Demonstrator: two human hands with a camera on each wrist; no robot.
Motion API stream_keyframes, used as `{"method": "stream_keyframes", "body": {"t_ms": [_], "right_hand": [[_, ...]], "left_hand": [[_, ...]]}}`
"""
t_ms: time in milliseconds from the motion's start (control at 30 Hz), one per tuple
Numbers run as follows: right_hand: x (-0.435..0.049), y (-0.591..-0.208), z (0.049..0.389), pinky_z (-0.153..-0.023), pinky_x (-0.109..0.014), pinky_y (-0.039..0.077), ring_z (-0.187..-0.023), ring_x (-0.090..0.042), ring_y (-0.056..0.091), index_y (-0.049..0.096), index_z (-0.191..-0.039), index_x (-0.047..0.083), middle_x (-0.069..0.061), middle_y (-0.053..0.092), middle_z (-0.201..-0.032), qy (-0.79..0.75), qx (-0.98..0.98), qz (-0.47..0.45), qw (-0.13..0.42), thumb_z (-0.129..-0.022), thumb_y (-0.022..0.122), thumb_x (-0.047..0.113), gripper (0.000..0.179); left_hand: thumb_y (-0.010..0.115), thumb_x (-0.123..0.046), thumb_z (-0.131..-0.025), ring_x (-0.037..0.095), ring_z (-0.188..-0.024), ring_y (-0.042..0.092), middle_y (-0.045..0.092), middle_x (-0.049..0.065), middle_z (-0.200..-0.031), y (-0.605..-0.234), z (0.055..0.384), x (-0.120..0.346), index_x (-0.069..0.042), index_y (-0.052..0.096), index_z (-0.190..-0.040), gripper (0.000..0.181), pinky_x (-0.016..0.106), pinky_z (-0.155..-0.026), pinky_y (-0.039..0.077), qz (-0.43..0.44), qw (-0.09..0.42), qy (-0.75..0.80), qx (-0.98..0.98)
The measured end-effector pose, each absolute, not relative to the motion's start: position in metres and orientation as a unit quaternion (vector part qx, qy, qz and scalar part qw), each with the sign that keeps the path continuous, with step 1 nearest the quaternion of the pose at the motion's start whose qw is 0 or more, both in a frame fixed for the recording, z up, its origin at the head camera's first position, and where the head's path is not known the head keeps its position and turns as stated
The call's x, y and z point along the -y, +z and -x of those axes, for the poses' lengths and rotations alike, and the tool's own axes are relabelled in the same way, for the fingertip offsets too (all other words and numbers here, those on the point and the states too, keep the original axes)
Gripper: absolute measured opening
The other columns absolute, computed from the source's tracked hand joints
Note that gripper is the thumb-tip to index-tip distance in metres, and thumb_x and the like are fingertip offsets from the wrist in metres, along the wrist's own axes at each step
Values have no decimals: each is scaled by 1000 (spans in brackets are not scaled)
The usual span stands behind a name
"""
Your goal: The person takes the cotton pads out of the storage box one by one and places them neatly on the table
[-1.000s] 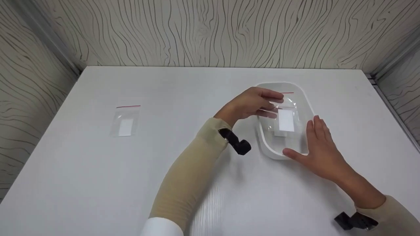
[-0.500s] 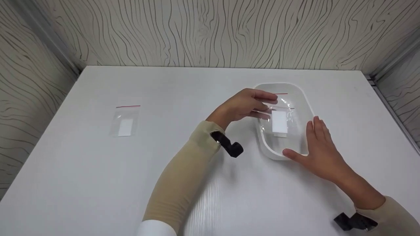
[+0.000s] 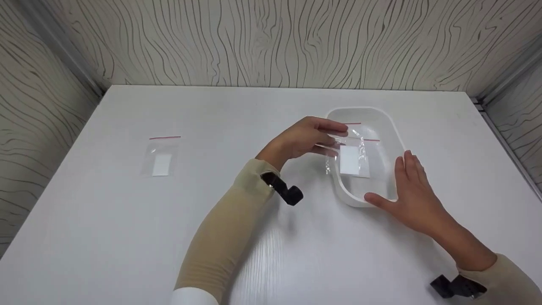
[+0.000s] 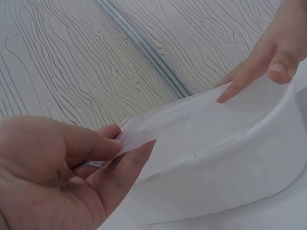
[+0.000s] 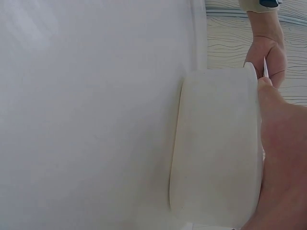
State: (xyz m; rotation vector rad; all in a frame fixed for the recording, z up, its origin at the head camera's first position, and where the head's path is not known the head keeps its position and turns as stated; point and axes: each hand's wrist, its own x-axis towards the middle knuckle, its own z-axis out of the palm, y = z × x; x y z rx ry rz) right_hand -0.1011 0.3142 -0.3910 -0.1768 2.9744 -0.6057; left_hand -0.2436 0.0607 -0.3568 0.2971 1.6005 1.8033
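My left hand (image 3: 305, 137) pinches a clear zip bag (image 3: 349, 160) with a red closure line and a white label. That bag overlaps the left rim of a white plastic tub (image 3: 345, 196). In the left wrist view the bag's edge (image 4: 139, 136) is between thumb and fingers, close over the rim. Inside the tub lies another zip bag (image 3: 372, 140), partly hidden behind the held one. My right hand (image 3: 417, 199) rests on the tub's near right corner with fingers straight and thumb spread along the rim; the right wrist view shows the tub's outer wall (image 5: 216, 143).
A third zip bag (image 3: 161, 159) with a red line and white label lies flat on the left of the white table (image 3: 106, 237). Wood-patterned panels (image 3: 262, 42) stand behind the table and at both sides.
My left hand has moved left with the pinched zip bag, from over the tub's middle to its left rim. More of the bag inside shows now. The right hand and tub stay put.
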Motion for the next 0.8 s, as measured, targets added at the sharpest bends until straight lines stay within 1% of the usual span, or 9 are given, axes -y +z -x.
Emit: {"method": "stream_keyframes", "body": {"t_ms": [100, 267, 367, 500, 800], "right_hand": [[-314, -391, 101, -117, -71, 11, -150, -51, -11, 2, -153, -19, -35, -10, -163, -198, -977, 56, 50, -89, 69, 62, 123], [-314, -391, 102, -117, -71, 10, -150, -51, -12, 0, -153, -19, -34, -12, -163, -199, -977, 53, 56, -89, 69, 63, 125], [-314, -391, 101, -117, -71, 10, -150, -51, -12, 0, -153, -18, -34, -12, -163, -199, -977, 51, 56, -89, 69, 63, 124], [-314, -391, 101, -117, -71, 11, -150, -51, -11, 1, -154, -18, -34, -11, -163, -198, -977, 51, 53, -89, 69, 63, 124], [-314, -391, 101, -118, -70, 12, -151, -50, -11, 1, -153, -19, -35, -11, -163, -196, -978, 55, 51, -89, 68, 63, 124]], "left_hand": [[63, 16, -91, 19, -93, 67, 69, 7, -122, -357, 243, -57, -1, 65, -133, 46, 34, -85, 61, -112, 348, 696, -618], [62, 17, -91, 19, -93, 67, 66, 14, -130, -357, 242, -53, -1, 66, -133, 45, 35, -85, 61, -115, 348, 698, -616], [62, 16, -92, 20, -92, 67, 66, 14, -128, -356, 242, -51, -1, 66, -132, 44, 35, -85, 61, -117, 349, 698, -615], [62, 16, -92, 20, -93, 67, 68, 11, -123, -356, 242, -48, -2, 67, -132, 44, 35, -85, 61, -117, 346, 694, -620], [64, 14, -91, 20, -95, 67, 65, 14, -131, -359, 242, -40, -6, 69, -130, 43, 35, -86, 61, -111, 344, 689, -628]]}}
